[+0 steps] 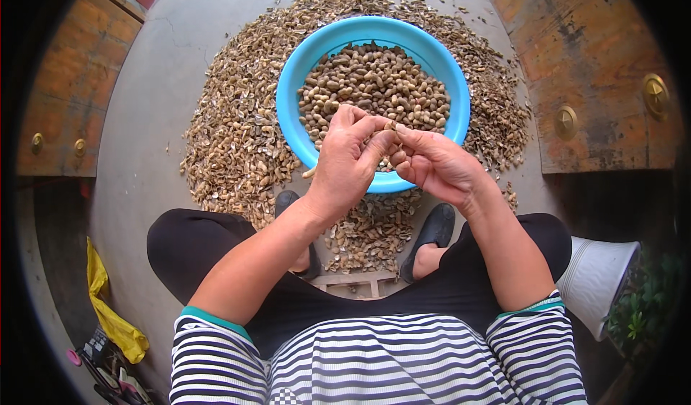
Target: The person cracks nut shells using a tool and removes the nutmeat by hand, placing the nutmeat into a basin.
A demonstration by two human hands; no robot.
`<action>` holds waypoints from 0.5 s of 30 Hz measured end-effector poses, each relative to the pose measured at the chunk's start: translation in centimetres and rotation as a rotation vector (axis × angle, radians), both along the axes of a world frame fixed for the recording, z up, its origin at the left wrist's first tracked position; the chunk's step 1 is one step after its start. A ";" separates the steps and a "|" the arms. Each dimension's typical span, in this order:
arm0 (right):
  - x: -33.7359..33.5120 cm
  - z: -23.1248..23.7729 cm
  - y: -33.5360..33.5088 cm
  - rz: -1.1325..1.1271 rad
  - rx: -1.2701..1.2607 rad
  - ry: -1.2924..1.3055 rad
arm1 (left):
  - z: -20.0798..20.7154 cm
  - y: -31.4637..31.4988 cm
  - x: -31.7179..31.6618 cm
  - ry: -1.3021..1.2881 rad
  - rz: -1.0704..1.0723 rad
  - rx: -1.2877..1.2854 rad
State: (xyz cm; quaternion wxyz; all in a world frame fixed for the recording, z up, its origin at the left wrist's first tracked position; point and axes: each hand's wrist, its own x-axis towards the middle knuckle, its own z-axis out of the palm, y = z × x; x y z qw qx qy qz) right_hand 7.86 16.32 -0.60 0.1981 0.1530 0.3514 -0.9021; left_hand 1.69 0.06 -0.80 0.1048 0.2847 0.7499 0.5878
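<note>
Both hands meet above the near part of a round blue basin (290, 92), which holds a heap of unshelled peanuts (381, 81). My left hand (347, 153) is closed, thumb and forefinger pinching a small brown peanut (389, 126). From the other side my right hand (437, 162) pinches the same peanut between thumb and fingertip, its other fingers curled under. Most of the peanut is covered by the fingertips, so I cannot see whether its shell is cracked. Beneath the hands the basin's near rim shows in part.
Broken peanut shells (237, 124) lie in a wide heap around the basin and between my shoes (437, 225). Wooden doors with brass studs (597, 66) stand on both sides. A white pot (594, 279) with a plant is at right; a yellow bag (115, 318) lies at left.
</note>
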 end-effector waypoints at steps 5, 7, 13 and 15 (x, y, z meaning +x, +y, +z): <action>0.2 -0.2 0.1 0.029 -0.065 -0.017 | -0.2 0.3 0.1 0.153 0.004 0.005; 0.3 -0.3 0.0 0.043 -0.099 -0.034 | -0.1 0.2 0.3 0.202 -0.002 -0.048; 0.4 -1.1 -0.5 0.070 -0.331 -0.114 | -0.3 0.5 0.8 0.244 0.039 -0.112; 0.3 -1.5 -0.8 0.028 -0.503 -0.163 | -0.4 0.4 0.8 0.203 0.065 -0.113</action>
